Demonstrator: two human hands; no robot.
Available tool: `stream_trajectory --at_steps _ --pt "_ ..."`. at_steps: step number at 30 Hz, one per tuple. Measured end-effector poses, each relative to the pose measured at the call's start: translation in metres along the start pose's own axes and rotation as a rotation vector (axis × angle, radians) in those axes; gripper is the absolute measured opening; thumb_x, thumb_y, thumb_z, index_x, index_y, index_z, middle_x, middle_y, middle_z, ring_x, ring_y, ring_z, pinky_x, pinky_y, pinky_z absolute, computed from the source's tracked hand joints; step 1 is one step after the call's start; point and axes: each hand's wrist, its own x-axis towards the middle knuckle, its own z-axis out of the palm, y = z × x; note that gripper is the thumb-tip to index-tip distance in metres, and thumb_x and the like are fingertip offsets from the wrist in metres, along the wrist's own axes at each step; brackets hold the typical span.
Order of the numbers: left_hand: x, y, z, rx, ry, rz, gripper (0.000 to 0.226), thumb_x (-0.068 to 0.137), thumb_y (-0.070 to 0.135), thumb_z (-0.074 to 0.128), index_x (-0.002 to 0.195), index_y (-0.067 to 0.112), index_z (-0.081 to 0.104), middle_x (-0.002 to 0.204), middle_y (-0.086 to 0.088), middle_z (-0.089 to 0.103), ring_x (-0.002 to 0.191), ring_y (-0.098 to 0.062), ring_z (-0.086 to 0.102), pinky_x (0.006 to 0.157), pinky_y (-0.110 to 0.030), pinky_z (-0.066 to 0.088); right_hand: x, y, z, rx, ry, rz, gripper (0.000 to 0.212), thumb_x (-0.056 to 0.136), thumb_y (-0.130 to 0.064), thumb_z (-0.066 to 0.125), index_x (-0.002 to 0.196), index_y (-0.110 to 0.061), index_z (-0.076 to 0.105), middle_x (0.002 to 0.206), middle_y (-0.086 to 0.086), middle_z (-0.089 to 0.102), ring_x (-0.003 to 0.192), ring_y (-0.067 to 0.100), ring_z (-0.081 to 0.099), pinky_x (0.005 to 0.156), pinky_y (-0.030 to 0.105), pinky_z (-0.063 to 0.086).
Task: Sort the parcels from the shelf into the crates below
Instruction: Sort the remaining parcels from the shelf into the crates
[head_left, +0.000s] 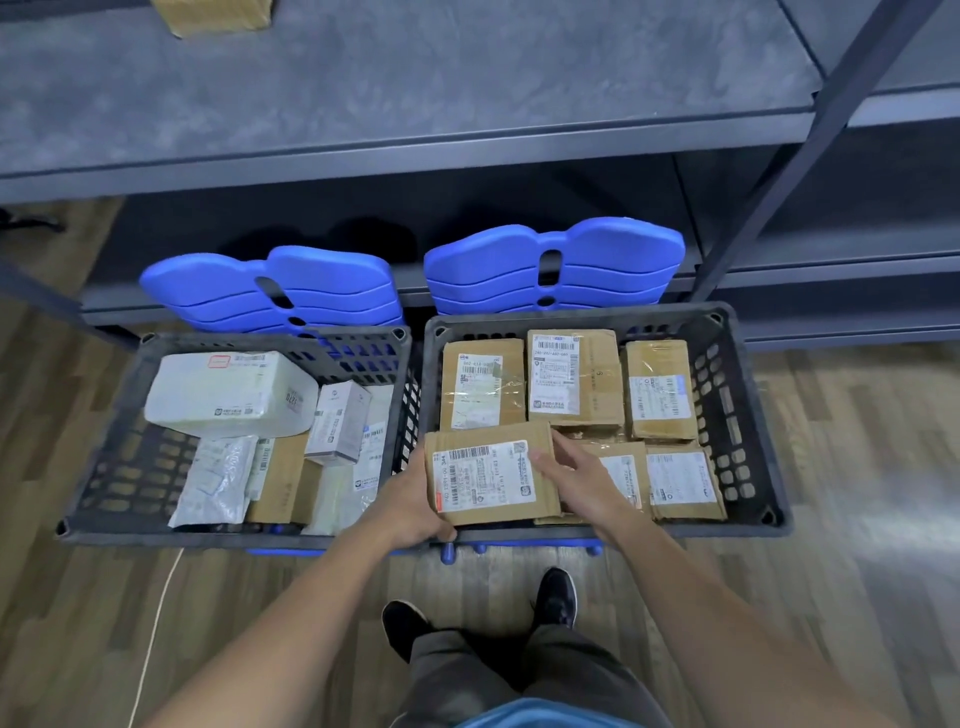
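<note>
Two dark plastic crates stand side by side under the grey shelf (395, 93). The right crate (748, 415) holds several brown cardboard parcels with white labels. The left crate (104, 467) holds white and pale parcels plus a brown one. A brown labelled parcel (488, 473) sits at the near left corner of the right crate, held between both hands. My left hand (415, 504) grips its left and near edge. My right hand (576, 478) lies on its right side, fingers spread over the label. One more brown parcel (213, 15) rests on the shelf at the top left.
Two stacks of blue plastic chairs (550, 270) carry the crates, their backs rising behind them. A dark shelf post (789, 171) slants down at the right. My shoes (556, 597) stand on the wooden floor just before the crates. A thin white cord (156, 623) runs across the floor at left.
</note>
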Motion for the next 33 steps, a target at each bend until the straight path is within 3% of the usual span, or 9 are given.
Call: stream_trajectory --at_steps 3,5,8,15,20,22,26,29,33 --pt "-0.002 0.011 -0.003 -0.179 0.189 0.022 0.1 0.074 -0.003 0.08 0.156 0.032 0.034 0.118 0.01 0.065 0.104 -0.008 0.063 0.09 -0.032 0.057 -0.003 -0.001 -0.007 0.149 0.035 0.019 0.091 0.093 -0.035 0.078 0.161 -0.048 0.019 0.145 -0.005 0.06 0.126 0.021 0.061 0.1 0.045 0.052" --pt "0.004 0.024 -0.003 -0.569 0.396 -0.029 0.078 0.082 0.004 0.081 0.148 0.025 0.046 0.126 0.005 0.062 0.11 -0.014 0.062 0.096 -0.037 0.053 -0.007 0.0 -0.015 0.343 0.026 0.029 0.093 0.094 -0.016 0.076 0.155 -0.056 0.018 0.127 -0.002 0.074 0.115 0.026 0.072 0.093 0.048 0.059" --pt "0.009 0.066 0.015 -1.028 0.131 -0.016 0.055 0.094 0.034 0.075 0.144 0.03 0.052 0.126 -0.002 0.071 0.111 -0.023 0.069 0.08 -0.041 0.058 -0.011 0.0 -0.02 0.51 0.04 0.025 0.067 0.094 -0.007 0.074 0.146 -0.035 0.043 0.129 0.005 0.073 0.114 0.031 0.073 0.102 0.049 0.056" --pt "0.035 0.116 0.05 -0.839 0.112 0.197 0.05 0.104 0.038 0.062 0.151 0.042 0.048 0.137 0.019 0.066 0.127 -0.006 0.062 0.115 -0.043 0.046 -0.02 -0.006 -0.051 0.288 0.177 -0.09 0.052 0.087 -0.027 0.083 0.128 -0.021 0.052 0.131 0.007 0.064 0.116 0.019 0.068 0.104 0.047 0.055" --pt "0.049 0.172 0.087 -0.566 0.014 0.318 0.088 0.094 0.014 0.074 0.157 0.05 0.025 0.136 0.023 0.063 0.119 0.0 0.062 0.102 -0.032 0.054 -0.02 -0.011 -0.095 0.189 0.528 -0.209 0.047 0.087 -0.062 0.063 0.125 -0.035 0.066 0.118 -0.012 0.073 0.112 0.016 0.07 0.101 0.05 0.056" --pt "0.06 0.196 0.105 -0.48 0.007 0.346 0.098 0.092 0.012 0.076 0.16 0.049 0.016 0.141 0.019 0.059 0.12 0.0 0.06 0.097 -0.024 0.051 -0.017 -0.012 -0.12 0.091 0.595 -0.198 0.033 0.099 -0.053 0.053 0.126 -0.038 0.065 0.109 -0.016 0.073 0.102 0.016 0.071 0.094 0.052 0.06" --pt "0.08 0.228 0.127 -0.34 0.066 0.343 0.107 0.09 0.038 0.079 0.164 0.045 0.001 0.162 0.012 0.042 0.146 -0.015 0.044 0.119 -0.042 0.039 -0.001 -0.011 -0.163 0.029 0.654 -0.189 0.018 0.11 -0.033 0.046 0.123 -0.037 0.057 0.108 -0.002 0.075 0.083 0.025 0.074 0.084 0.053 0.063" --pt "0.092 0.243 0.138 -0.302 0.048 0.373 0.099 0.096 0.037 0.073 0.163 0.047 0.002 0.166 0.014 0.035 0.151 -0.015 0.037 0.123 -0.045 0.034 0.003 -0.007 -0.182 0.003 0.703 -0.2 0.015 0.109 -0.032 0.048 0.121 -0.038 0.055 0.103 -0.013 0.071 0.086 0.022 0.073 0.083 0.049 0.063" --pt "0.099 0.24 0.145 -0.283 -0.039 0.364 0.11 0.09 0.036 0.08 0.163 0.047 -0.001 0.152 0.023 0.05 0.137 -0.001 0.048 0.11 -0.024 0.037 0.001 0.004 -0.192 -0.102 0.673 -0.204 0.026 0.109 -0.031 0.05 0.132 -0.042 0.055 0.108 -0.024 0.068 0.096 0.01 0.071 0.087 0.037 0.061"
